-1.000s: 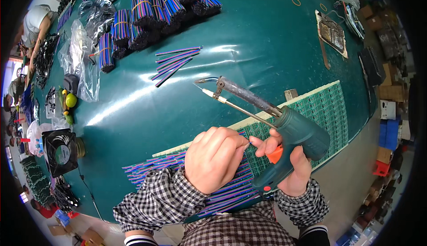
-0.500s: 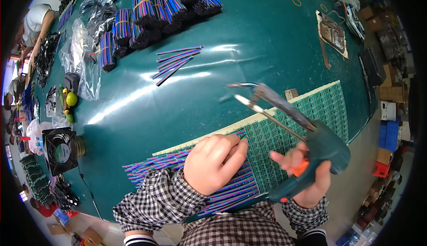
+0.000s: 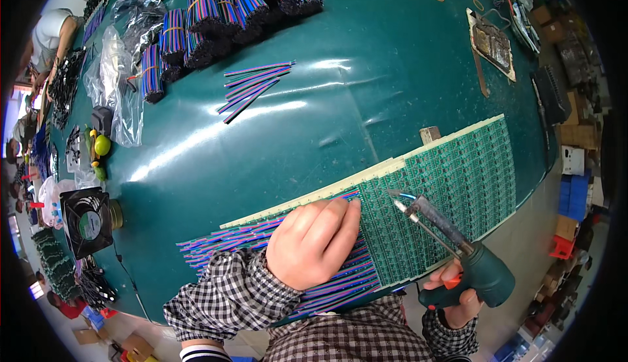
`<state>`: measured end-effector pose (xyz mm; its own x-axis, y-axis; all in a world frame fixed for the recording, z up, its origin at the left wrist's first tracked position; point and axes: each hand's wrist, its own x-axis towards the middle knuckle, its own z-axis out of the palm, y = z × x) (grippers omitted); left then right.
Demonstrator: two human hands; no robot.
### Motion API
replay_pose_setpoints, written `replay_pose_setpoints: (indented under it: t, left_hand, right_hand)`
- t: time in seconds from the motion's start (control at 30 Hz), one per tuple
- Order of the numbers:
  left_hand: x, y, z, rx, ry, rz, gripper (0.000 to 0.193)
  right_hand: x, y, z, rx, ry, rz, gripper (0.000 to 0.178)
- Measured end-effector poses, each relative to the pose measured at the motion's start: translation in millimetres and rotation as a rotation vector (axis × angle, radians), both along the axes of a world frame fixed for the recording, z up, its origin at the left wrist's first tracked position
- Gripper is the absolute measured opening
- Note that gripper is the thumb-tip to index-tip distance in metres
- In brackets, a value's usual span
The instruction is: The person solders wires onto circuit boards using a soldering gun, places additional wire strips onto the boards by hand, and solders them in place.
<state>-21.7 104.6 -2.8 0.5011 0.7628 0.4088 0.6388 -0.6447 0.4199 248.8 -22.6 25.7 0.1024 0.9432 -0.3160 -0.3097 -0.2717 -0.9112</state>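
Note:
My left hand rests over the rows of flat striped wires, its fingers closed. Its fingertips pinch the end of one blue, pink and black wire at the edge of the green circuit board panel. The other wires lie side by side along that panel edge. My right hand is wrapped round the handle of a dark green soldering gun with an orange trigger. The gun's tip hovers over the panel, a short way right of my left fingertips.
Banded wire bundles and several loose wires lie farther back on the green table. At the left stands a black fan; at the right, a soiled solder tray. A small block sits behind the panel. Another person is at far left.
The soldering gun has come down and turned, its tip moving right and lower over the panel. My left hand has barely shifted.

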Motion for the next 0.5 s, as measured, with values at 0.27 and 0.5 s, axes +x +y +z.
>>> replay_pose_setpoints:
  t: [0.27, 0.5]
  left_hand:
    - [2, 10, -3, -0.163, -0.243, 0.033, 0.026]
    - [4, 13, -7, -0.237, -0.349, 0.035, 0.022]
  right_hand:
    - [-24, 30, -7, 0.162, 0.249, -0.048, 0.072]
    - [-67, 100, -22, 0.125, 0.422, 0.12, 0.068]
